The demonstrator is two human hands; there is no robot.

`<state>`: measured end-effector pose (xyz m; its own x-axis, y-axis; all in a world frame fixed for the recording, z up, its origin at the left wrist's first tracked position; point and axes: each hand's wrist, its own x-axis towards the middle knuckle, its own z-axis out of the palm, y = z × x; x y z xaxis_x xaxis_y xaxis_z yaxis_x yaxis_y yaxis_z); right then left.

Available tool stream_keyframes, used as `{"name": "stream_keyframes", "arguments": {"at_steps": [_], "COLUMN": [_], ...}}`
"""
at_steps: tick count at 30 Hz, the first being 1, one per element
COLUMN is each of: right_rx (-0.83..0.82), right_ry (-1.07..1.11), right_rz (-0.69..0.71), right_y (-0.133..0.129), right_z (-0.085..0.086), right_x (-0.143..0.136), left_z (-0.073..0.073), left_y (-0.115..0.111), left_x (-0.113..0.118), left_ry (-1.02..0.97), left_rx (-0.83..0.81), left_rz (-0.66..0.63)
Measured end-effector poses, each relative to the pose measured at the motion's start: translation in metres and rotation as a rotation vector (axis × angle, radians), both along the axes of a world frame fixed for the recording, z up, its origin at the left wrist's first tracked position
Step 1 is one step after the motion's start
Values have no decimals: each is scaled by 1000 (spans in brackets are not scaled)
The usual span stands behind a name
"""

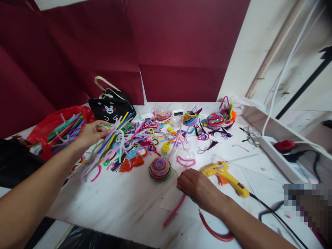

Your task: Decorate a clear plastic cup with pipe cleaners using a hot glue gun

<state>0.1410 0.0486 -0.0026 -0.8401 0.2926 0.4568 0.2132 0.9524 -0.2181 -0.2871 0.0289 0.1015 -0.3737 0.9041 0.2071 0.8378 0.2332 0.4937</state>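
My left hand (92, 132) reaches into a loose bunch of coloured pipe cleaners (110, 140). Its fingers are closed in a pinch at the bunch's edge; which strand lies between them is hard to see. Low over the table, my right hand (195, 185) has its fingers curled together. A pink pipe cleaner (175, 211) runs out from under these fingers, and their tips are hidden. Just left of that hand sits a dome wound with coloured pipe cleaners (160, 169). Behind it stands a clear plastic dome (185, 157) with a pink strip along its lower part.
A yellow glue gun (230, 178) lies right of my right hand, its black cord trailing away. Red curved pipe cleaner (215, 230) is near the front. Decorated balls (215, 120), a black bag (111, 105), a red plastic bag (40, 133), glasses (250, 136) and a power strip (282, 160) surround the work.
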Motion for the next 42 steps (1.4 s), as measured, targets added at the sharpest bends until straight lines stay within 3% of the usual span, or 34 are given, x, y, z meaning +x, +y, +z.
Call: {"name": "stream_keyframes", "arguments": {"at_steps": [5,10,18,27,34,42], "right_rx": [-15,-14,-39,-348,-373,-405], "right_ry": [-13,-36,-18,136,135,93], "right_rz": [5,-1,-4,14,-29,-57], "right_y": [0,0,0,-4,-8,-5], "right_z": [0,-1,1,10,23,61], "right_x": [-1,0,1,3,2,-19], "left_z": [12,11,20,28,4,-40], "left_y": [-2,6,14,15,8,-1], "left_x": [3,0,3,20,34,73], "left_ry": [-351,-553,-632,-658,-532,-70], "left_rx": [95,132,146,159,188,391], "left_rz": [85,128,204,179,146,109]}}
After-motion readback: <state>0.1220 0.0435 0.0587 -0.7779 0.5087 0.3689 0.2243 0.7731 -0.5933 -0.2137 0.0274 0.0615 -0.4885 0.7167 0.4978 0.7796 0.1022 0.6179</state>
